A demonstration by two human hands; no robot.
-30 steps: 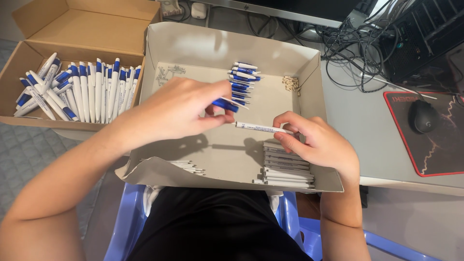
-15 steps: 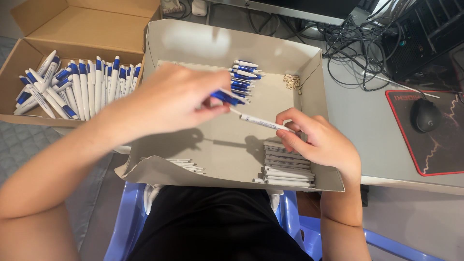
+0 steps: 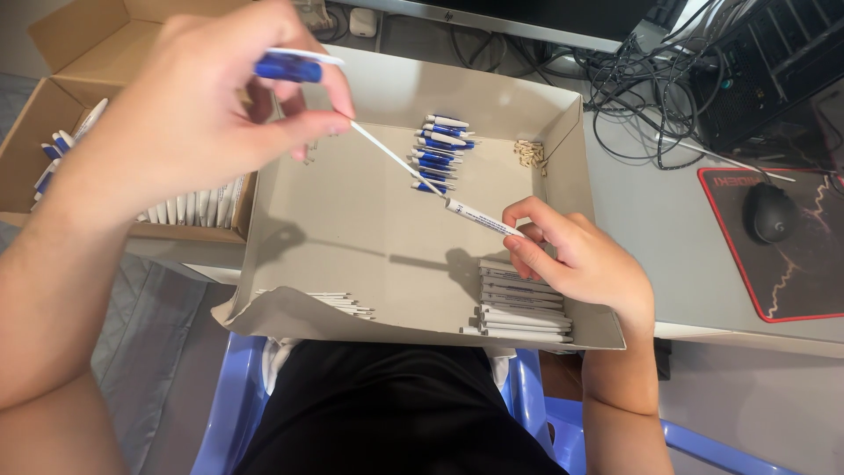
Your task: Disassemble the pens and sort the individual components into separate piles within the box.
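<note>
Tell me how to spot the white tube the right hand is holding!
Find the big grey cardboard tray. Above the stack of white tubes, the right hand pinches one white tube. It alone is lifted, with a thin refill sticking out.

Blue pen cap, white pen barrel

I am seeing a black mouse sitting on a red-edged mat at the right of the desk, with a tangle of cables lying behind it. A blue chair is showing at the bottom.
</note>
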